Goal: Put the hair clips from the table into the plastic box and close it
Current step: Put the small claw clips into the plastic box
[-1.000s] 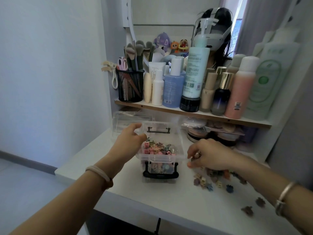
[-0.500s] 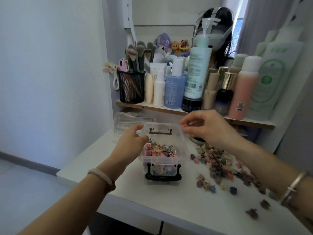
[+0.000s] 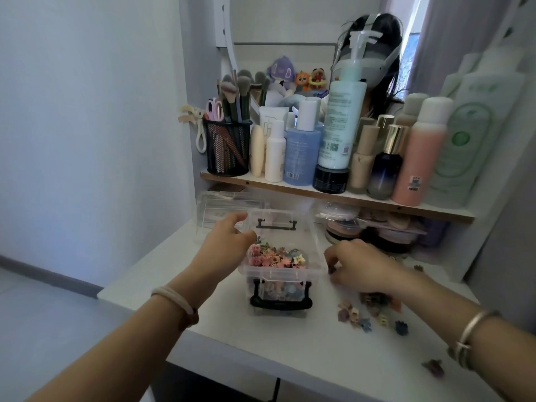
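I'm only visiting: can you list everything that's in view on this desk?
plastic box: one, clear with black handles, open, mid-table
table: one, white
boxed hair clips: many, mixed pastels, inside the box
loose hair clips: many, mixed colours, on the table right of the box
clear plastic piece: one, behind the box to its left
bottles: several, blue, mint, pink, on the shelf
mesh cup: one, black, holds brushes, shelf's left end
plush toys: a few, purple and orange, behind the bottles
left hand: grips the box's left wall
right hand: fingers curled, by the loose clips
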`<state>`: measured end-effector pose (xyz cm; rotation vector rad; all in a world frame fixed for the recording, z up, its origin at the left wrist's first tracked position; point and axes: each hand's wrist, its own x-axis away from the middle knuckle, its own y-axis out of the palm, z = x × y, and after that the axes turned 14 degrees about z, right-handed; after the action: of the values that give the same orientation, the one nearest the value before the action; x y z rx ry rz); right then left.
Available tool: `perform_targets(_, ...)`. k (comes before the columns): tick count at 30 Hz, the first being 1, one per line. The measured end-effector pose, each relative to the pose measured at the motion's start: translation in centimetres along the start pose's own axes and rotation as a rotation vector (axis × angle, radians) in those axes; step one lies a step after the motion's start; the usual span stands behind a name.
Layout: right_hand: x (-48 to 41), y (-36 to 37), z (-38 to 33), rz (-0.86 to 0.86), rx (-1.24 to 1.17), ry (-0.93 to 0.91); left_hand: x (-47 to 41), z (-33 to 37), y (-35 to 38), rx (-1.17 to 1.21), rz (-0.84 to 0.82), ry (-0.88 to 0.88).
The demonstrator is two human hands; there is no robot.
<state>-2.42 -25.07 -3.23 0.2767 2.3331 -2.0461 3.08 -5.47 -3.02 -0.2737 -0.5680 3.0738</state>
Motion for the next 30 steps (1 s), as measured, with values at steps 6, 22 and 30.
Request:
perform_targets(6, -0.9, -0.7, -0.4, 0.223, -0.047, 0.007, 0.1, 0.2, 0.0, 0.017, -0.009, -0.007)
perform_targets(22, -0.2, -0.8, 1.1, -0.05, 0.097, -0.053, 0.0, 0.4, 0.1, 0.016, -0.021, -0.005)
perform_targets(30, -0.6, -0.3, 1.6, 0.042, 0.012, -0.086, 0.0, 0.2, 0.0, 0.012, -0.025, 0.0)
